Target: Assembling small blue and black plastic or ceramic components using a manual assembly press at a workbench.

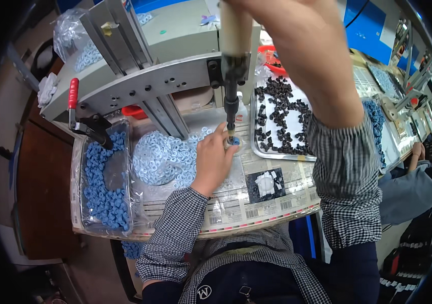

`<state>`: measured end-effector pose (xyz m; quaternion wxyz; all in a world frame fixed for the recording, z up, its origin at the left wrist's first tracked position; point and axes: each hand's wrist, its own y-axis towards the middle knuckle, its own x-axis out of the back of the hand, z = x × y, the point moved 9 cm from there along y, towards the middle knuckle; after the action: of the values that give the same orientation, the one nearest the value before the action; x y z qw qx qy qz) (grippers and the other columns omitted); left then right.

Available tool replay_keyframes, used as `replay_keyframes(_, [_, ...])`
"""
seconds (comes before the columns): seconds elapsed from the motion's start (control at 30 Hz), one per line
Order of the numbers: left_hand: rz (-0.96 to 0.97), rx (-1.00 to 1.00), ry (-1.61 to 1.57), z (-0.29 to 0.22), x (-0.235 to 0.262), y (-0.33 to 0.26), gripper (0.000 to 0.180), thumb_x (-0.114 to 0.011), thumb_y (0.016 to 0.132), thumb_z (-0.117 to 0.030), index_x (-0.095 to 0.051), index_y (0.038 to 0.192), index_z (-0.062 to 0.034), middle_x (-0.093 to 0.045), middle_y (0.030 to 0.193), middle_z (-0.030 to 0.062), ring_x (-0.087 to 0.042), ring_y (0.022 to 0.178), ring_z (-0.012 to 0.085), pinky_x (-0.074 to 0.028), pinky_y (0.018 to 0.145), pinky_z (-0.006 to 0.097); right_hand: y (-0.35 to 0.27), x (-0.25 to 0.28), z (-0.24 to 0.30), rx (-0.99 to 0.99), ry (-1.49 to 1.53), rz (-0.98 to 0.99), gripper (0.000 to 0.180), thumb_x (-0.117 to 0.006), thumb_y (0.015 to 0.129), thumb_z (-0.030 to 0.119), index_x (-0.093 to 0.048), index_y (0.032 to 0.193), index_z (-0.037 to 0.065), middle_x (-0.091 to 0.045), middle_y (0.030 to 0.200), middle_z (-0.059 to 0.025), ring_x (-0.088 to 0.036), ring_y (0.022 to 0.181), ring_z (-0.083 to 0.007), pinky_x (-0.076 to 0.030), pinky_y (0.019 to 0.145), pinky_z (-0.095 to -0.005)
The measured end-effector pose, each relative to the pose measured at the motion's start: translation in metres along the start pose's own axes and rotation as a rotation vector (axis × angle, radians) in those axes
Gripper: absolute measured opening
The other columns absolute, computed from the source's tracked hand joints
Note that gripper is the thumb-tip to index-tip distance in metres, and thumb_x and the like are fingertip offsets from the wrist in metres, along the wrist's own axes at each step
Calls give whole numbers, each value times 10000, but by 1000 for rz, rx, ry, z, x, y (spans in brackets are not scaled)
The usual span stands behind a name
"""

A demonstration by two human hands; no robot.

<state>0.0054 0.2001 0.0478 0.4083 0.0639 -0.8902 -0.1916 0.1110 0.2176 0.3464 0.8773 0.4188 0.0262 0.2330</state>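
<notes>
Below the tip of an upright press tool [231, 96], my left hand [213, 161] is closed, thumb and fingertips around a small blue part [235, 142]. The tool's dark shaft comes down onto or just over that part; fingers hide some of the contact. My right hand [302, 43] is raised high at the top edge, beside and over the pale cylinder [235, 33] atop the tool. Its fingers are cut off by the edge and blurred. Pale blue rings [188, 162] lie loose beside my left hand, next to a clear bag of rings [152, 158].
A clear bin [131, 202] of darker blue parts stands at left, under a red-handled clamp [73, 93] on a metal frame [150, 81]. Right of the press, a metal tray [284, 156] holds black pieces. A black pad [252, 191] lies near the front edge. Another person [413, 195] sits at right.
</notes>
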Motion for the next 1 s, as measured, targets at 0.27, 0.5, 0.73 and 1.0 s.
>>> replay_keyframes(0.27, [-15, -26, 15, -18, 14, 8, 528, -652, 882, -340, -549, 1306, -43, -688, 1098, 169, -638, 999, 389, -479, 850, 495, -92, -56, 49, 293, -243, 164, 396, -909, 677, 394, -735, 859, 88, -673, 824, -25, -671, 861, -218, -409, 960, -471])
replay_keyframes(0.5, [241, -79, -82, -18, 32, 12, 438, -647, 907, -253, -566, 1272, -24, -661, 1151, 252, -626, 1065, 415, -490, 903, 481, -134, -20, 1, 261, -173, 108, 528, -733, 867, 480, -703, 1134, 25, -656, 1206, -173, -611, 1180, -378, -343, 1119, -537])
replay_keyframes(0.73, [124, 55, -142, -2, 98, -14, 538, -671, 906, -74, -512, 1417, -17, -644, 1275, 203, -625, 1185, 331, -478, 1002, 423, -210, 131, -134, -537, -975, 67, 143, -683, 877, 71, -726, 1010, 44, -711, 904, -123, -690, 800, -261, -539, 727, -355])
replay_keyframes(1.0, [94, 255, -253, 32, 99, -50, 323, -672, 919, -78, -662, 1232, 1, -702, 1155, 162, -661, 1117, 279, -499, 962, 371, -248, 104, -191, -542, -1071, 414, 137, -666, 829, 31, -724, 953, 25, -697, 902, -148, -673, 871, -330, -538, 784, -418])
